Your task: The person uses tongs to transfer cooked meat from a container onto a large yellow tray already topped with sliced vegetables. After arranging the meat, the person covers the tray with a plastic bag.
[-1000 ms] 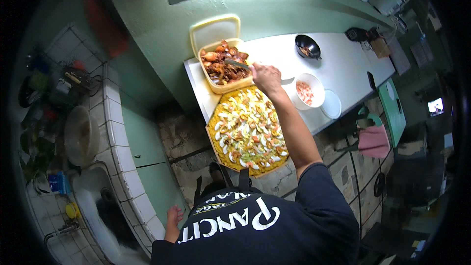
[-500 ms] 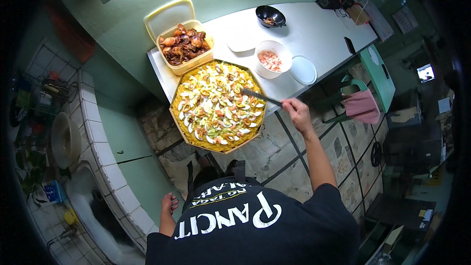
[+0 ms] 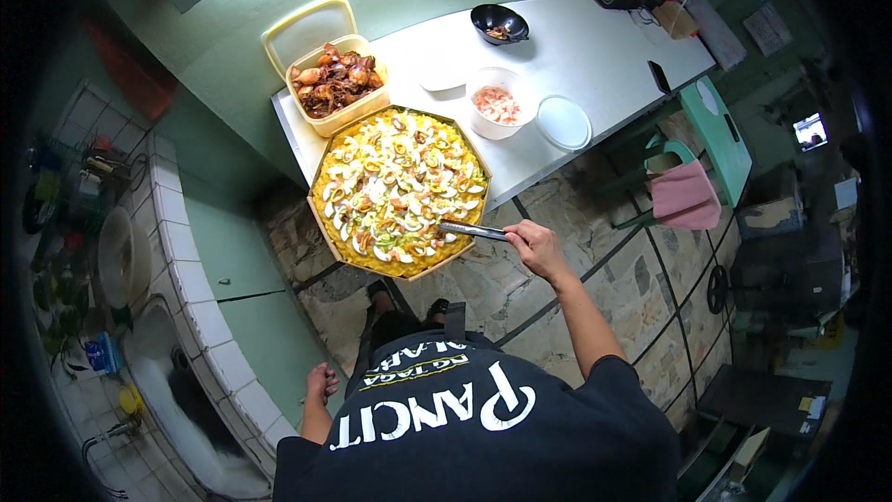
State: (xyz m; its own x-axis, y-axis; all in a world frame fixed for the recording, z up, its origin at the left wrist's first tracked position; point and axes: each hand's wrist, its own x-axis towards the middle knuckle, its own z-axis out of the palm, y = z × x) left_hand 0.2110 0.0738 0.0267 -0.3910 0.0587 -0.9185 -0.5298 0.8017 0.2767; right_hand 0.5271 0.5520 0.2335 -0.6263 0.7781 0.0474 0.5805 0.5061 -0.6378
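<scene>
My right hand (image 3: 536, 248) is closed round the handle of a pair of tongs (image 3: 472, 230). Their far end meets the toppings at the right front part of a large octagonal tray (image 3: 442, 268). Yellow noodles (image 3: 325, 193) fill the tray, topped with egg slices, brown rings, chopped greens and pink bits. My left hand (image 3: 321, 381) hangs low by my side near the tiled counter, fingers loosely curled and a little apart, with nothing visible in it. Behind the tray stands a yellow tub (image 3: 351, 117) of dark-sauced pieces, probably squid.
On the white table (image 3: 595, 56) are a white tub (image 3: 502, 125) of pink pieces, its round lid (image 3: 564, 123), a black bowl (image 3: 500, 25) and a phone (image 3: 658, 76). A green chair (image 3: 636, 188) holds a pink cloth (image 3: 685, 195). The sink (image 3: 153, 339) lies left.
My right hand has brought the tongs nearer to me and slightly left, from the tray's right middle to its right front. The view has shifted a little. My left hand stays low.
</scene>
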